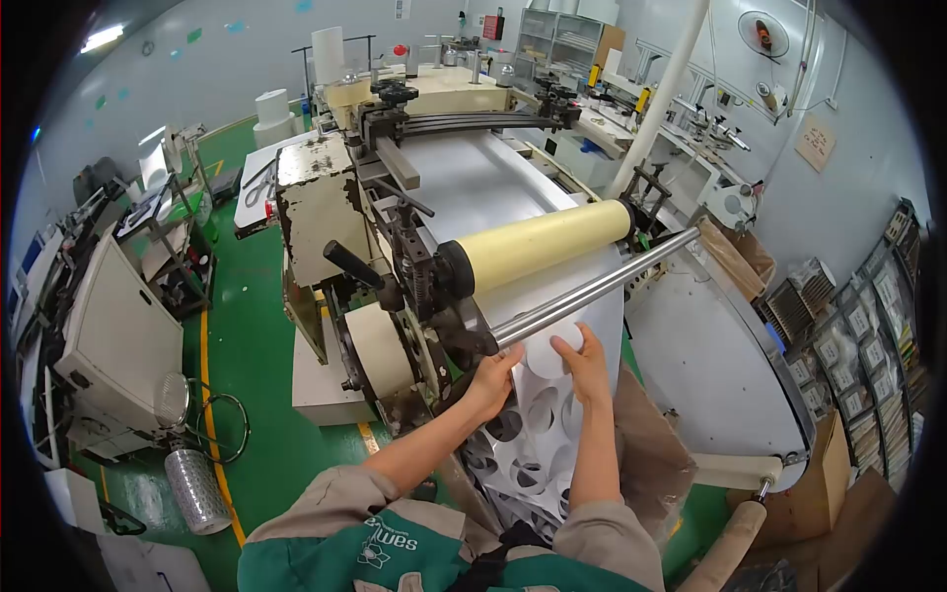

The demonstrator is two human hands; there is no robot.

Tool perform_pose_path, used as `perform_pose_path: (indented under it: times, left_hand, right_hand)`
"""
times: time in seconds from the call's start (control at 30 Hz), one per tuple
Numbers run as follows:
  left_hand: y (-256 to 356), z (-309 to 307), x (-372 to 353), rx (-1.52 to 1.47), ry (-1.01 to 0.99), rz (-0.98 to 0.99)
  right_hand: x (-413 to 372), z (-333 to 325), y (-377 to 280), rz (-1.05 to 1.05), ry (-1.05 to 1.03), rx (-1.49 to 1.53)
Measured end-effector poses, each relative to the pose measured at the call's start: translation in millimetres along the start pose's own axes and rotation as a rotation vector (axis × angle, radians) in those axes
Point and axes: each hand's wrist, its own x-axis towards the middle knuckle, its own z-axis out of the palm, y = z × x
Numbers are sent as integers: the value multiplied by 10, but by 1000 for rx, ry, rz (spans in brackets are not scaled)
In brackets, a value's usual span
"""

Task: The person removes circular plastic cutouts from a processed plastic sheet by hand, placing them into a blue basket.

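Note:
Just below the steel bar of the machine, a round white disc (pixel 554 352) lies between my two hands. My left hand (pixel 490 385) is at its left edge, the fingers curled and partly hidden. From the right, my right hand (pixel 588 367) grips the disc, thumb on its face. Beneath them hangs a white sheet (pixel 541 419) full of round cut-out holes, running down toward my lap. Above the disc are the steel bar (pixel 592 291) and a pale yellow roller (pixel 543 244).
White sheet material (pixel 473 178) runs over the machine bed. A black handle (pixel 352 264) sticks out at left. To the right stand a large grey-white panel (pixel 715 345) and a cardboard box (pixel 799 493). A brown paper-like sheet (pixel 651 444) sits beside my right forearm.

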Motion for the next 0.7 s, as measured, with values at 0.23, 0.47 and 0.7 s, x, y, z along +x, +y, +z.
perform_pose_path:
  times: [0.23, 0.47, 0.7]
  left_hand:
    - [90, -363, 374, -101, 137, 224]
    - [83, -138, -41, 51, 85, 148]
    - [23, -151, 238, 19, 112, 180]
  right_hand:
    - [-251, -768, 300, -15, 521, 392]
    - [-116, -607, 35, 38, 363, 183]
    - [132, -27, -88, 38, -43, 84]
